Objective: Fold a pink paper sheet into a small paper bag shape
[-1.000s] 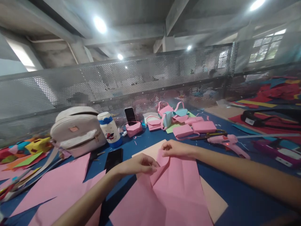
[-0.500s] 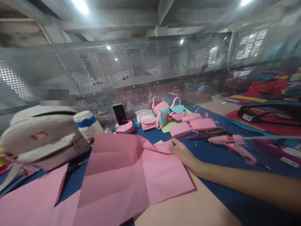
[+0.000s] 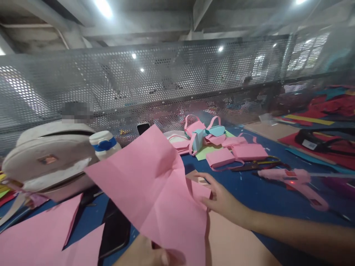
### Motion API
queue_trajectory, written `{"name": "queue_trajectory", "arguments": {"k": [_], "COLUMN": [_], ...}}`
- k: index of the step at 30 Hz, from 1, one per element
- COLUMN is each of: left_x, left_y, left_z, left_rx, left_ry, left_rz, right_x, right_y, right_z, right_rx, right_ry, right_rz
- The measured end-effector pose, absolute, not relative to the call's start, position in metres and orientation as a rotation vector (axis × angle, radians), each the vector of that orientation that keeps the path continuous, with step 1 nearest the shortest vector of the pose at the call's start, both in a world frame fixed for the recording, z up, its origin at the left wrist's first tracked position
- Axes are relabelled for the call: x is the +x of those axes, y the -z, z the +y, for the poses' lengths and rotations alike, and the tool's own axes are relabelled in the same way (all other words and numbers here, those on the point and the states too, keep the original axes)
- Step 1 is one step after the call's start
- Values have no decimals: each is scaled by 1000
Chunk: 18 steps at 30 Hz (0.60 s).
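A creased sheet of pink paper is tilted up in front of me, its far corner raised. My left hand, partly cut off by the bottom of the view, grips its lower edge with the thumb on top. At the sheet's right edge is my right hand, with a corner of the paper between its thumb and fingers. Under the sheet lies a tan board. More folded pink paper rests to the left, beside a flat black object.
Small pink and blue paper bags sit beyond the sheet. To the right lie scissors and a pink glue gun with a red light. A backpack and a white bottle stand left. A perforated metal screen closes the back.
The pink sheet has been turned and lifted, its corner now pointing up over the phone. My left hand has come into view at the bottom. My right hand has moved slightly lower.
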<state>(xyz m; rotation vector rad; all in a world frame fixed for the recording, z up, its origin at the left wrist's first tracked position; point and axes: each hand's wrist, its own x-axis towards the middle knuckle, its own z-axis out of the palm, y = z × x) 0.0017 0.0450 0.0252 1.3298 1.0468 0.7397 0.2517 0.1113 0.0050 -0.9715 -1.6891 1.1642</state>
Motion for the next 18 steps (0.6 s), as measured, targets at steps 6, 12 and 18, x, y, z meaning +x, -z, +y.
{"name": "queue_trajectory", "arguments": {"k": [6, 12, 18], "left_x": [22, 17, 2], "left_y": [-28, -26, -33], "left_z": [39, 40, 40], "left_rx": [870, 671, 1065], "left_ry": [-831, -738, -331], "left_rz": [1111, 989, 1065], "right_x": [252, 255, 255], "right_y": [-9, -10, -15], "right_z": [100, 96, 92], "right_rx": [-885, -1001, -1031], "right_ry": [-1116, -1007, -870], "right_rz": [-1842, -1924, -2182]}}
